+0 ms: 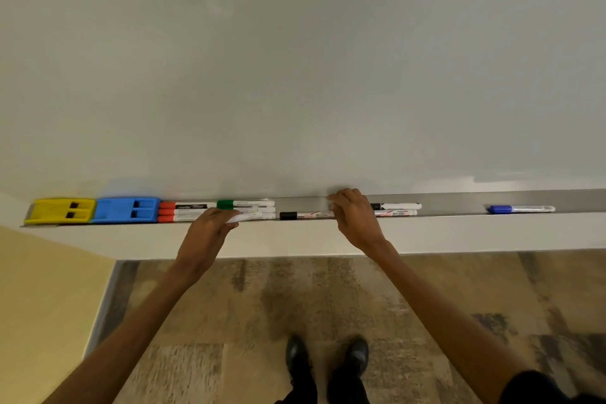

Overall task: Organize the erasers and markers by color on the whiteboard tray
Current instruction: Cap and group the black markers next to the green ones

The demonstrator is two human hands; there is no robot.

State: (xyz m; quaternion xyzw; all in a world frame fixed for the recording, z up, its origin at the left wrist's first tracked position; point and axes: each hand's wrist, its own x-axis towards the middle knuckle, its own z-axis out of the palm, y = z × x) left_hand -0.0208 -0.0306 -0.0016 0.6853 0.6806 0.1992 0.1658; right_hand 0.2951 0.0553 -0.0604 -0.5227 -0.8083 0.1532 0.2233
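Along the whiteboard tray (459, 203) lie a yellow eraser (60, 210) at the far left, a blue eraser (126, 209) beside it, then three red-capped markers (178, 211) stacked front to back. Green-capped markers (244, 204) lie right of them. My left hand (210, 226) is closed on the front marker of that group; its cap is hidden. My right hand (352, 216) grips a black-capped marker (305, 215) in the tray's middle. A second black-capped marker (395, 206) lies just right of that hand. A blue-capped marker (519, 208) lies alone far right.
The whiteboard (295, 75) fills the upper view. Below the tray runs a pale ledge (459, 233). A yellow wall (42, 305) stands at the left. Patterned carpet (262, 305) and my two dark shoes (328, 357) are underneath.
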